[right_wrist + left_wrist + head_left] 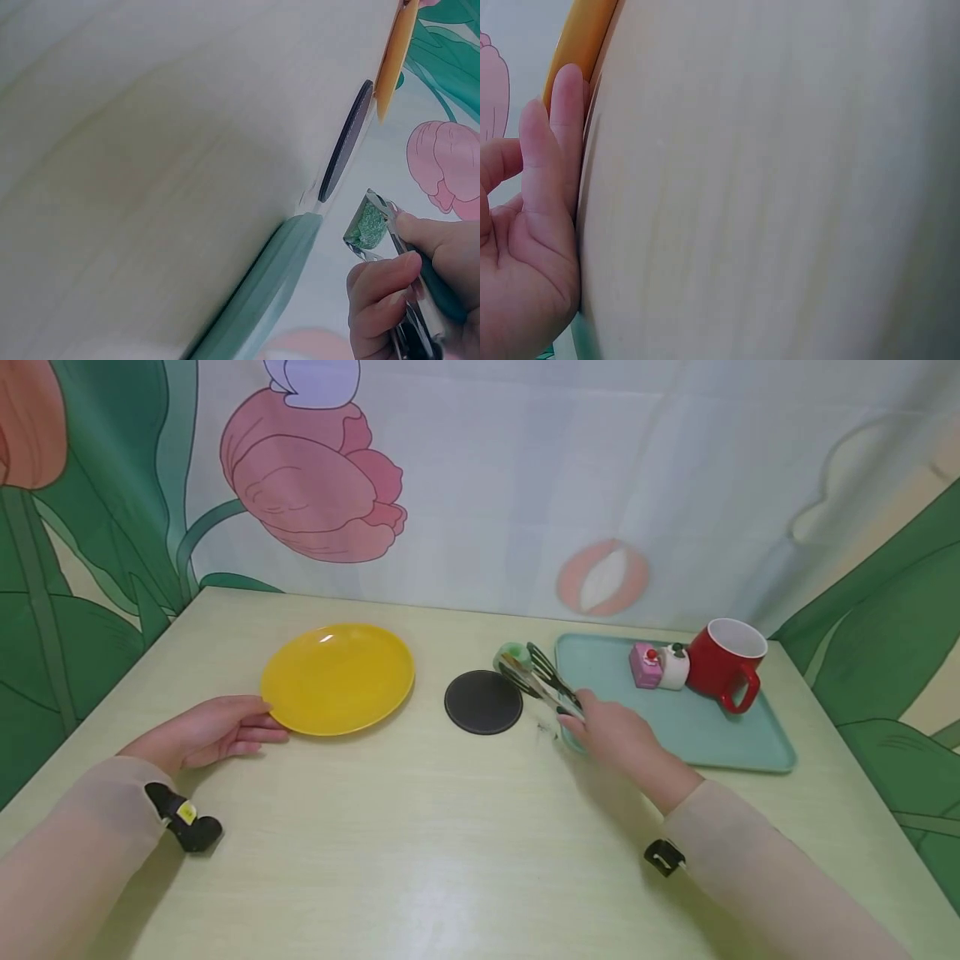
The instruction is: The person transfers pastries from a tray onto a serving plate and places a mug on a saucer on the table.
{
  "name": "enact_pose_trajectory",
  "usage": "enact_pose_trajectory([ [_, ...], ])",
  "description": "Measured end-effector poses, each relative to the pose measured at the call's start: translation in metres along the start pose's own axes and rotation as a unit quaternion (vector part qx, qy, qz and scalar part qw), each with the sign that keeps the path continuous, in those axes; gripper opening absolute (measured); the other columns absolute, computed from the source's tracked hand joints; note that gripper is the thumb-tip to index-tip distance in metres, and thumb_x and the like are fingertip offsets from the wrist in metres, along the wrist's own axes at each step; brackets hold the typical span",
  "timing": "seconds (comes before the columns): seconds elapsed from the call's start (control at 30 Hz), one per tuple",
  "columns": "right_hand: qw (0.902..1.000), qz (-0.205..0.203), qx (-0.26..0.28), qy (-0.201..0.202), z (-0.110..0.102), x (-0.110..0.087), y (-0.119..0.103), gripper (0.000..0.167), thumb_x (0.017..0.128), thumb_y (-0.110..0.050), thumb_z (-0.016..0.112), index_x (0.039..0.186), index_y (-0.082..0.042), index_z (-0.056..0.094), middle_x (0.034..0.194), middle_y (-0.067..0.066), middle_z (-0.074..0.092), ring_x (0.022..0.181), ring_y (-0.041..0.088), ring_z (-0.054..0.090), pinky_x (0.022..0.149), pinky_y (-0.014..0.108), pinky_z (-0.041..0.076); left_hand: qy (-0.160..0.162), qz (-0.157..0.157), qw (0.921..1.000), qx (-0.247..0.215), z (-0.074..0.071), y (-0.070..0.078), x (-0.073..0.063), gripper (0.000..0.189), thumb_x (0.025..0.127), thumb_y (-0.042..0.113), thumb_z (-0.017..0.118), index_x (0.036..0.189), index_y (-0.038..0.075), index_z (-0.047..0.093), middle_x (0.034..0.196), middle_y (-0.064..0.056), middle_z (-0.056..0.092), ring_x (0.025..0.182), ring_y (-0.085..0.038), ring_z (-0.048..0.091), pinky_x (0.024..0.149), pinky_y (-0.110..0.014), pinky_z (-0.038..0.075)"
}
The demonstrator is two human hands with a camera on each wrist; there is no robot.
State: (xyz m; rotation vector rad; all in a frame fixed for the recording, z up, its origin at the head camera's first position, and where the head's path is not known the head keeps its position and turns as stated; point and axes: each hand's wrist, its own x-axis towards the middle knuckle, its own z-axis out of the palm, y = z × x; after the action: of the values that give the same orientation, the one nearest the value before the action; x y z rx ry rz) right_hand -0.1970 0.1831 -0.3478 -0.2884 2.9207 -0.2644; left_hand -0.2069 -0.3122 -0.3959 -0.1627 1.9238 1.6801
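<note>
In the head view, my right hand [618, 735] grips a pair of tongs [555, 693] over the left edge of the green tray. Between the tong heads is a small pale-green rounded piece [513, 652]; the right wrist view shows the piece [370, 225] textured and green, off the table beyond my right hand [405, 292]. My left hand [228, 727] is at the near-left rim of a yellow plate [341, 677], thumb on the edge and the other fingers just below it. In the left wrist view those fingers [568, 112] lie along the plate's side.
A black round coaster [483, 702] lies between the plate and the green tray [675, 739]. On the tray, a pink toy cake [644, 667] and a white one [674, 668] sit beside a red mug [723, 660]. A patterned curtain [487, 485] hangs behind the table.
</note>
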Motion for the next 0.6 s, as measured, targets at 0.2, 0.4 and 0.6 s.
enact_pose_trajectory([
  [0.2, 1.0, -0.007, -0.003, 0.002, 0.0012, 0.0022, -0.0023, 0.061, 0.097, -0.04, 0.046, 0.137, 0.004, 0.034, 0.089, 0.024, 0.062, 0.077, 0.033, 0.062, 0.062, 0.045, 0.05, 0.003, -0.002, 1.0, 0.005, -0.0007, -0.0005, -0.0001, 0.055, 0.102, 0.028, 0.035, 0.146, 0.0, 0.017, 0.105, -0.003, 0.067, 0.098, -0.017, 0.065, 0.084, -0.028, 0.051],
  [0.4, 0.9999, -0.008, -0.006, 0.007, 0.0034, 0.0047, -0.0049, 0.062, 0.097, -0.041, 0.044, 0.138, 0.004, 0.034, 0.1, 0.029, 0.062, 0.084, 0.038, 0.062, 0.066, 0.048, 0.051, -0.002, 0.005, 1.0, 0.008, -0.0017, -0.0012, 0.0007, 0.056, 0.102, 0.03, 0.037, 0.146, 0.0, 0.018, 0.106, -0.004, 0.067, 0.099, -0.017, 0.064, 0.084, -0.029, 0.051],
  [0.6, 0.9998, -0.012, -0.01, 0.012, 0.004, 0.0064, -0.0072, 0.061, 0.097, -0.042, 0.044, 0.137, 0.003, 0.035, 0.101, 0.029, 0.062, 0.088, 0.039, 0.062, 0.069, 0.049, 0.051, -0.004, 0.006, 0.9999, 0.01, -0.0014, -0.0016, 0.0013, 0.055, 0.102, 0.029, 0.036, 0.145, 0.0, 0.018, 0.106, -0.004, 0.067, 0.099, -0.018, 0.064, 0.084, -0.029, 0.051],
])
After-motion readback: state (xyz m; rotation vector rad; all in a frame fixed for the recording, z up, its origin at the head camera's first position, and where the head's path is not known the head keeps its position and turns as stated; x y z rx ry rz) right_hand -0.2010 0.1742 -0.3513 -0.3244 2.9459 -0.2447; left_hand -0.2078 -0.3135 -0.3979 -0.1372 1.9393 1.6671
